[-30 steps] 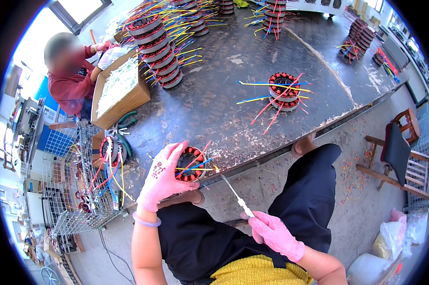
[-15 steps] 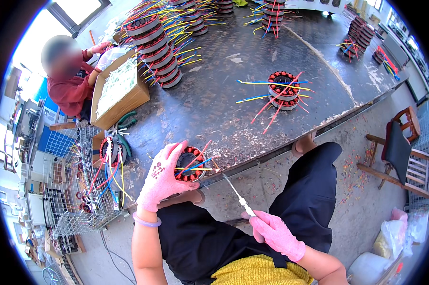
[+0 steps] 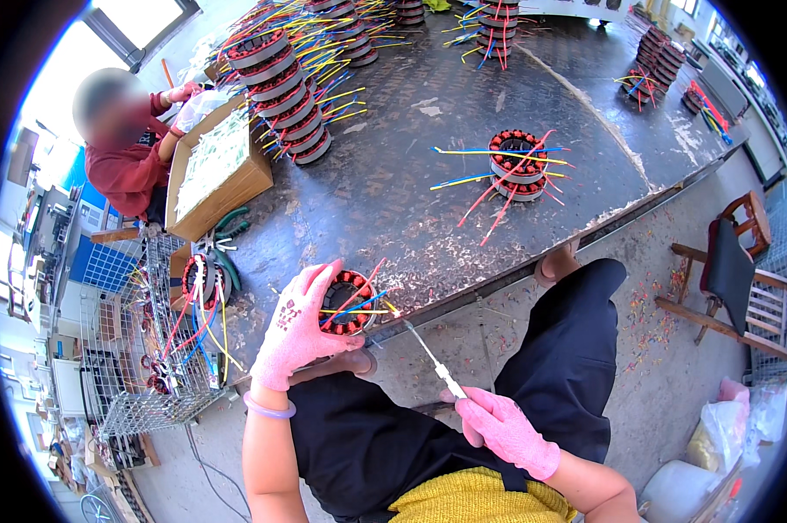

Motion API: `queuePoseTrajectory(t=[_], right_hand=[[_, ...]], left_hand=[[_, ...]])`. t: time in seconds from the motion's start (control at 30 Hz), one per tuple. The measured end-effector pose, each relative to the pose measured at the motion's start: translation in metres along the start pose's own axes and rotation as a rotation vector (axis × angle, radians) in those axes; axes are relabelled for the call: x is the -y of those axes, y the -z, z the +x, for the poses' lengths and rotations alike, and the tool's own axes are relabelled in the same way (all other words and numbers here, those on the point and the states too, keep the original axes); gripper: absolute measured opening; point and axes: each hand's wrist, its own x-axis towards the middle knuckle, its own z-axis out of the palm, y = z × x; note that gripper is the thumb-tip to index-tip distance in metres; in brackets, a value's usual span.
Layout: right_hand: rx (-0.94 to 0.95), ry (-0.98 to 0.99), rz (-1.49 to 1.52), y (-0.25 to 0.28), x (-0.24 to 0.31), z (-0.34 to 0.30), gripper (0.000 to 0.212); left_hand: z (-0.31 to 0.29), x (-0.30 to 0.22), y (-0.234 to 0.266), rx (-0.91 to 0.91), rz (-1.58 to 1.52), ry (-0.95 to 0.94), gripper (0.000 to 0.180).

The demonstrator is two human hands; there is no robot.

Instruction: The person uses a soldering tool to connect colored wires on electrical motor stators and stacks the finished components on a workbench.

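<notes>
At the table's near edge lies a motor stator, a ring with red windings and red, blue and yellow lead wires. My left hand, in a pink glove, is wrapped round its left side and holds it. My right hand, also gloved in pink, is closed round the white handle of a slim tool. The tool's thin metal shaft points up and left, its tip close to the wire ends beside the stator. Whether the tip touches a wire I cannot tell.
Two stacked stators stand farther back on the dark table. Tall stator stacks rise behind. At left are green-handled pliers, a cardboard box, a wire basket and a co-worker in red. A chair stands right.
The tool's tip has shifted slightly left and down. A short wire end near it now shows yellow. My left hand and the stator have hardly moved.
</notes>
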Motion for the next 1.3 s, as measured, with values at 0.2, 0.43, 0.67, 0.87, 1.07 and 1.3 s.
queuePoseTrajectory(t=[0.2, 0.43, 0.67, 0.87, 1.07, 1.3], right_hand=[[-0.001, -0.003, 0.013, 0.001, -0.003, 0.001, 0.039], [-0.020, -0.006, 0.052, 0.003, -0.007, 0.001, 0.038], [-0.035, 0.014, -0.020, 0.004, 0.000, -0.001, 0.036], [-0.016, -0.004, 0.080, 0.000, 0.004, -0.001, 0.035], [-0.012, -0.026, 0.066, 0.001, 0.004, -0.002, 0.036], [-0.018, -0.026, 0.063, -0.001, 0.007, -0.003, 0.035]], left_hand=[[0.000, -0.001, -0.001, -0.018, -0.019, -0.009, 0.101], [-0.001, -0.004, 0.000, -0.013, -0.025, 0.014, 0.099], [-0.003, 0.000, 0.000, -0.004, -0.023, -0.049, 0.096], [0.000, -0.001, 0.004, 0.011, -0.011, -0.074, 0.094], [0.000, -0.003, 0.005, 0.001, -0.011, -0.100, 0.092], [-0.001, -0.002, 0.004, 0.003, -0.002, -0.099, 0.090]])
